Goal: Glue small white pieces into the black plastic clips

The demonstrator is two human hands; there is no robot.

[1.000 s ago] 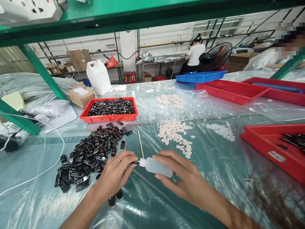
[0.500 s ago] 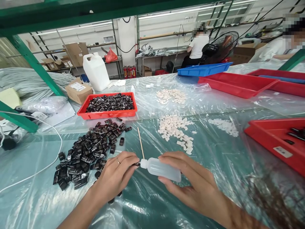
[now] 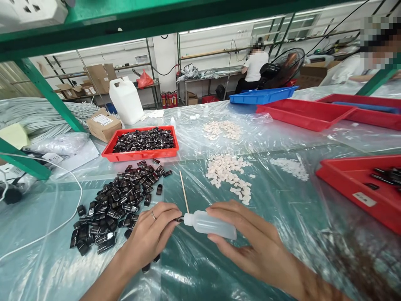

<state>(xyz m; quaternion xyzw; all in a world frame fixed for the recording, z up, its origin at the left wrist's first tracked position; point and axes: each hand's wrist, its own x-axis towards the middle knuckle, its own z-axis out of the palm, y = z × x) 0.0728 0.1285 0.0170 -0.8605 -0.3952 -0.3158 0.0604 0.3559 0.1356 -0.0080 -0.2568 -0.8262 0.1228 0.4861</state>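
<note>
My left hand (image 3: 158, 225) pinches a small black plastic piece (image 3: 179, 219), mostly hidden by the fingers. From the right, my right hand (image 3: 247, 238) grips a translucent squeeze bottle (image 3: 213, 224) lying nearly level. Its white nozzle points left and meets the black piece, or comes very close to it. A thin wooden stick (image 3: 184, 190) lies on the plastic sheet just beyond the bottle's cap. Beside my left hand spreads a heap of glossy black pieces (image 3: 115, 200). Small white pieces (image 3: 225, 171) form a pile beyond my right hand.
A red tray (image 3: 140, 156) full of black pieces stands behind the heap. Another red tray (image 3: 338, 184) is at the right. A white jug (image 3: 125, 100) and a cardboard box (image 3: 104, 124) stand at the back left. A green frame crosses overhead. Two people sit beyond the table.
The camera view has tilted and shifted slightly, so the scene sits a little lower. Both hands keep their hold, with the nozzle still at the black piece.
</note>
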